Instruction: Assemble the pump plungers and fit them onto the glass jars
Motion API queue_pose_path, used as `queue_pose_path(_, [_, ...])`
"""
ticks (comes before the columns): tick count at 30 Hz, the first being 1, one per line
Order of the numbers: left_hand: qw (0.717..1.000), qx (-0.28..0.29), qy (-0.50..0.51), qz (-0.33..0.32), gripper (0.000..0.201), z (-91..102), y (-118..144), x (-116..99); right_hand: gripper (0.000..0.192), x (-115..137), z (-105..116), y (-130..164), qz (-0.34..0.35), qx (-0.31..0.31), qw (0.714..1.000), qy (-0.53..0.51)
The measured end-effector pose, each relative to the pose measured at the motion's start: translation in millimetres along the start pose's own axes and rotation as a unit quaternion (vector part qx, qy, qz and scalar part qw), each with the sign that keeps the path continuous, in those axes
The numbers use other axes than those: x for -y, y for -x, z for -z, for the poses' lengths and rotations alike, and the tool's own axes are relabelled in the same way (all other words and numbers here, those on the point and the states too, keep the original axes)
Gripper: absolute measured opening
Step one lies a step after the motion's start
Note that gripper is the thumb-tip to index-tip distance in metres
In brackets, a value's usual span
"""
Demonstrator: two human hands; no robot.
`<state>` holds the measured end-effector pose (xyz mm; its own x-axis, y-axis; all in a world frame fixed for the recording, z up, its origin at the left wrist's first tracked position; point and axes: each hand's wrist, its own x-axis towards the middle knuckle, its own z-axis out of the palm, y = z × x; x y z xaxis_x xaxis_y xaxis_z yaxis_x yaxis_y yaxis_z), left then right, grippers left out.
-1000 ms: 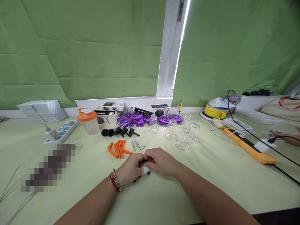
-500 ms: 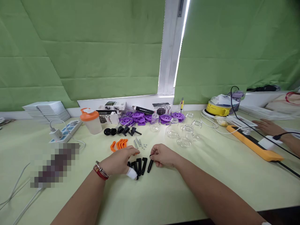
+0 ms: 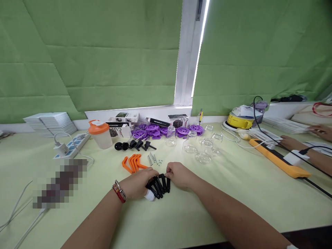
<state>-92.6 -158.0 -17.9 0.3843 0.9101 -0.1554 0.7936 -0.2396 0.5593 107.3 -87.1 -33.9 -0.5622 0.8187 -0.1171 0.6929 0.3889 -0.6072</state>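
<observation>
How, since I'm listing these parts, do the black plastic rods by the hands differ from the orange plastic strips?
Shape: the black rods run mostly straight; the orange strips bend partway along.
Thickness: the black rods look stouter, the orange strips slimmer.
Place: the left hand and right hand are at the black rods; the orange strips lie farther from the person.
Both come as several similar pieces, bunched closely together.
</observation>
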Motion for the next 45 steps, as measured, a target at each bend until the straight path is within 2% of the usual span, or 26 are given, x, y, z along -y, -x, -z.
queue_pose_path(3, [1.000, 0.004, 0.025, -0.004, 0.051, -1.2, -2, 3, 0.017, 4, 5, 1, 0.040, -0.036, 0.998, 0.042])
queue_pose_path(6, [0.999, 0.001, 0.032, 0.016, 0.058, 3.3, -2, 6, 0.029, 16, 6, 10, 0.161, -0.086, 0.978, 0.103])
queue_pose_path(8, [0.999, -0.006, 0.035, 0.034, 0.054, 9.6, 0, 7, 0.037, 24, 0, 20, 0.240, -0.085, 0.958, 0.132])
queue_pose_path(10, [0.998, -0.021, 0.039, 0.046, 0.041, 16.9, 2, 8, 0.048, 27, -9, 31, 0.278, -0.069, 0.946, 0.153])
queue_pose_path(13, [0.996, -0.066, 0.038, 0.048, 0.019, 25.4, 3, 10, 0.066, 25, -23, 41, 0.280, -0.013, 0.943, 0.177])
queue_pose_path(15, [0.991, -0.124, 0.032, 0.041, 0.017, 27.6, 2, 12, 0.072, 23, -29, 43, 0.267, 0.022, 0.945, 0.187])
queue_pose_path(19, [0.965, -0.252, -0.004, 0.068, 0.027, 26.6, -3, 19, 0.068, 23, -34, 42, 0.261, 0.053, 0.946, 0.186])
queue_pose_path(23, [0.944, -0.312, -0.041, 0.100, 0.028, 26.3, -5, 27, 0.058, 20, -35, 43, 0.252, 0.052, 0.949, 0.183])
queue_pose_path(30, [0.941, -0.320, -0.054, 0.093, 0.026, 26.0, -5, 30, 0.051, 13, -35, 45, 0.216, 0.022, 0.958, 0.188])
queue_pose_path(45, [0.939, -0.324, -0.060, 0.093, 0.024, 23.8, -6, 31, 0.049, 14, -33, 47, 0.264, 0.039, 0.946, 0.183])
